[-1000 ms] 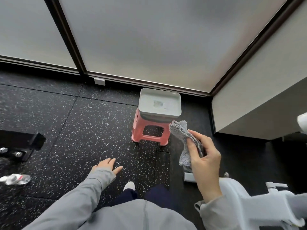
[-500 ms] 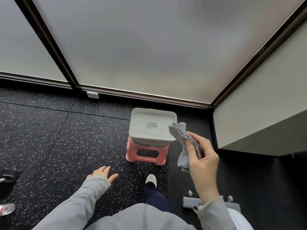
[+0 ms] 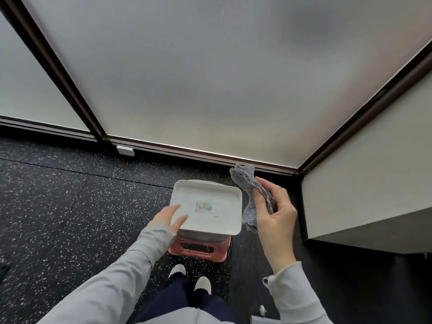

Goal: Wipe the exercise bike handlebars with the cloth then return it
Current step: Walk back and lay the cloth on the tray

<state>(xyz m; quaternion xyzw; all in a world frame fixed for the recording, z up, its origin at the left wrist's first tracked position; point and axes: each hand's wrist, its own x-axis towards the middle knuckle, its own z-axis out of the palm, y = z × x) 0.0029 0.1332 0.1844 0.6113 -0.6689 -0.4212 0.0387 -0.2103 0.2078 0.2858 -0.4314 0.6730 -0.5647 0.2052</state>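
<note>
A grey fluffy cloth (image 3: 248,197) hangs from my right hand (image 3: 275,213), pinched between thumb and fingers, just right of a white lidded box (image 3: 217,195). The box sits on a pink plastic stool (image 3: 198,247) on the floor in front of my feet. My left hand (image 3: 168,218) reaches over the box's near left corner with fingers apart, at or just above the lid; I cannot tell whether it touches. The exercise bike's handlebars are out of view; only a small white part (image 3: 263,309) shows at the bottom edge.
The floor is black speckled rubber (image 3: 70,206). Frosted glass panels in dark frames (image 3: 210,78) rise behind the stool. A white wall with a ledge (image 3: 374,206) stands close on the right. A small white block (image 3: 125,150) sits at the window base.
I have stepped closer to the stool and the view tilted up. My left hand rose from low by the floor to the box lid. The bike dropped out of view.
</note>
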